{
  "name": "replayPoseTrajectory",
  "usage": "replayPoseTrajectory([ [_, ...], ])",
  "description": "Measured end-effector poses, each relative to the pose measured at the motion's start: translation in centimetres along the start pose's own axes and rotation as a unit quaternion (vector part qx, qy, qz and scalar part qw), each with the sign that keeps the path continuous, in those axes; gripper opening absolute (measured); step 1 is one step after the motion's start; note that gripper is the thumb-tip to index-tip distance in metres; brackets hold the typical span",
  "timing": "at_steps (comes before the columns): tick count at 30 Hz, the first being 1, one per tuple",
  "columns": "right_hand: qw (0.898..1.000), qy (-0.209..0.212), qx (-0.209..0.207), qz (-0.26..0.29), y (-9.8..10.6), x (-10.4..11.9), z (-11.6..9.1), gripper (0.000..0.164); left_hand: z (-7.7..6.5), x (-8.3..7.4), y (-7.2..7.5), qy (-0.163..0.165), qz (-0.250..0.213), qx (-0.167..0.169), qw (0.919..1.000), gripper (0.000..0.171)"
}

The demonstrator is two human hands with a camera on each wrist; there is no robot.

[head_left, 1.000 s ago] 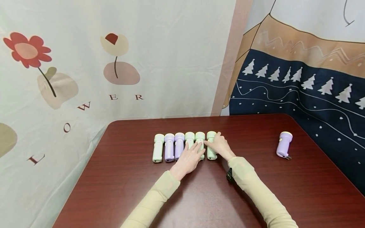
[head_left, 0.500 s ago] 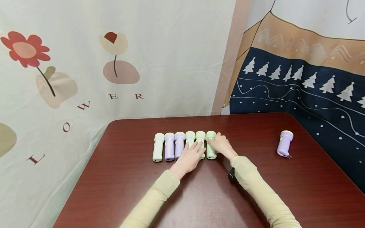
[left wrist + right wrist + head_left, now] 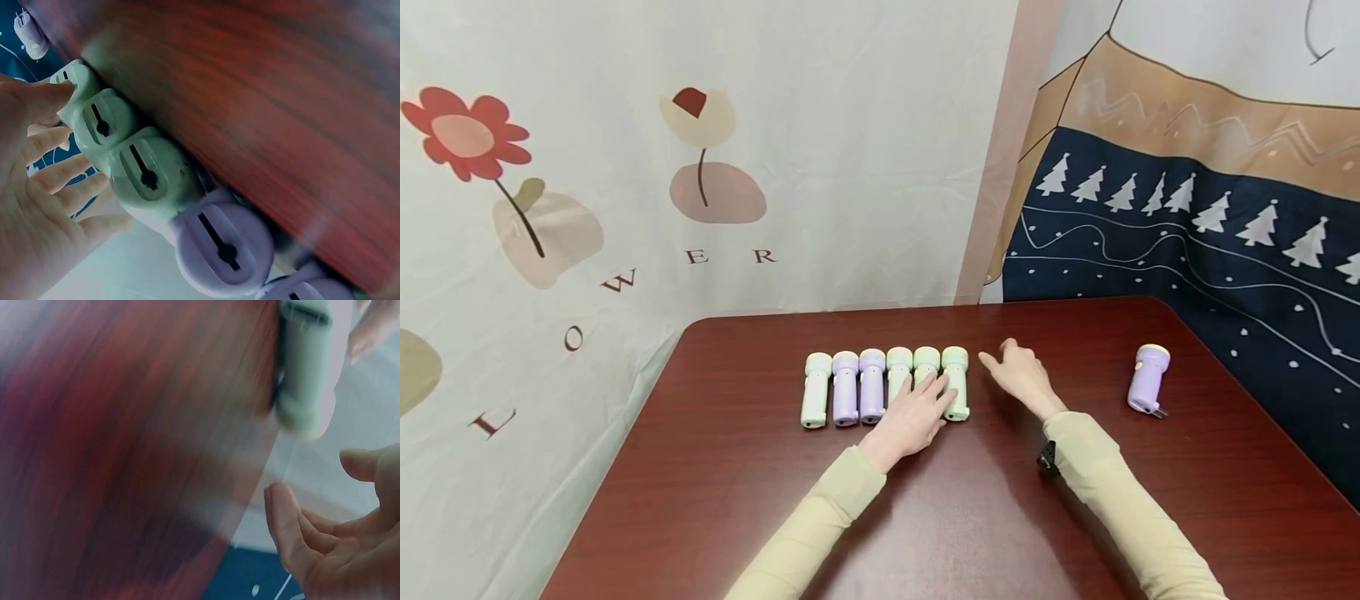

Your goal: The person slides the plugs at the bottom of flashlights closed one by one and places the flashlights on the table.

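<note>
Several flashlights lie side by side in a row on the table. From the left come a green flashlight (image 3: 816, 392), two purple ones, then three green ones, the last being the end green flashlight (image 3: 956, 382). My left hand (image 3: 912, 419) lies over the green ones with its fingers spread and straight, hiding part of them. In the left wrist view, the slotted ends of a green flashlight (image 3: 147, 172) and a purple flashlight (image 3: 226, 247) face the camera. My right hand (image 3: 1021, 373) is just right of the row, fingers loosely extended, holding nothing and apart from the end flashlight.
A single purple flashlight (image 3: 1147, 379) lies at the right of the dark red wooden table (image 3: 715, 467), its metal prongs sticking out near the bottom. Printed cloths, one pale (image 3: 865, 125) and one navy (image 3: 1150, 233), hang behind the table.
My right hand has let go of the end green flashlight and moved right. That flashlight first slid left against its neighbour. My left hand has shifted slightly right along the row.
</note>
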State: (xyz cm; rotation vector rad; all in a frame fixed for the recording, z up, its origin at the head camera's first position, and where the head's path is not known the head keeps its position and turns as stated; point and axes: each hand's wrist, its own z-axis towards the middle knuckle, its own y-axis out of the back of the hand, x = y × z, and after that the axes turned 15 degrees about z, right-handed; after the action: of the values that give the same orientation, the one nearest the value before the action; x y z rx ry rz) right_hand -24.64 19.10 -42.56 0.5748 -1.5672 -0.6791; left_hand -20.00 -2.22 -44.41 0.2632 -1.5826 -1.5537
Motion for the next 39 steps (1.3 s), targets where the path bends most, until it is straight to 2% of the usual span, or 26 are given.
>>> replayPoseTrajectory([
  [7, 0.997, 0.03, -0.063, -0.022, 4.0, -3.1, 0.5, 0.054, 0.5, -0.6, 0.3, -0.015, 0.019, -0.004, 0.9997, 0.053],
  [12, 0.994, 0.029, -0.105, -0.026, 6.7, -4.7, 0.4, 0.053, 0.8, -1.0, 0.4, -0.021, 0.026, -0.004, 0.9994, 0.055],
  [18, 0.989, 0.022, -0.143, -0.041, 9.9, -6.6, 0.2, 0.055, 1.0, -1.2, 0.5, -0.025, 0.03, 0.018, 0.9991, 0.052],
  [20, 0.989, 0.001, -0.143, -0.041, 11.0, -7.4, 0.1, 0.059, 1.0, -1.3, 0.5, -0.025, 0.033, 0.021, 0.9989, 0.051],
  [25, 0.988, -0.086, -0.128, -0.03, 13.4, -9.1, 0.0, 0.072, 1.1, -1.3, 0.5, -0.024, 0.041, 0.024, 0.9986, 0.048],
  [28, 0.986, -0.115, -0.116, -0.019, 14.4, -10.3, -0.2, 0.079, 1.1, -1.4, 0.4, -0.025, 0.042, 0.03, 0.9984, 0.047],
  [34, 0.982, -0.169, -0.08, 0.024, 15.0, -12.4, -1.0, 0.089, 1.2, -1.4, 0.5, -0.023, 0.037, 0.032, 0.9985, 0.047],
  [39, 0.978, -0.194, -0.06, 0.052, 14.8, -13.0, -1.5, 0.09, 1.1, -1.4, 0.5, -0.023, 0.038, 0.029, 0.9986, 0.047],
])
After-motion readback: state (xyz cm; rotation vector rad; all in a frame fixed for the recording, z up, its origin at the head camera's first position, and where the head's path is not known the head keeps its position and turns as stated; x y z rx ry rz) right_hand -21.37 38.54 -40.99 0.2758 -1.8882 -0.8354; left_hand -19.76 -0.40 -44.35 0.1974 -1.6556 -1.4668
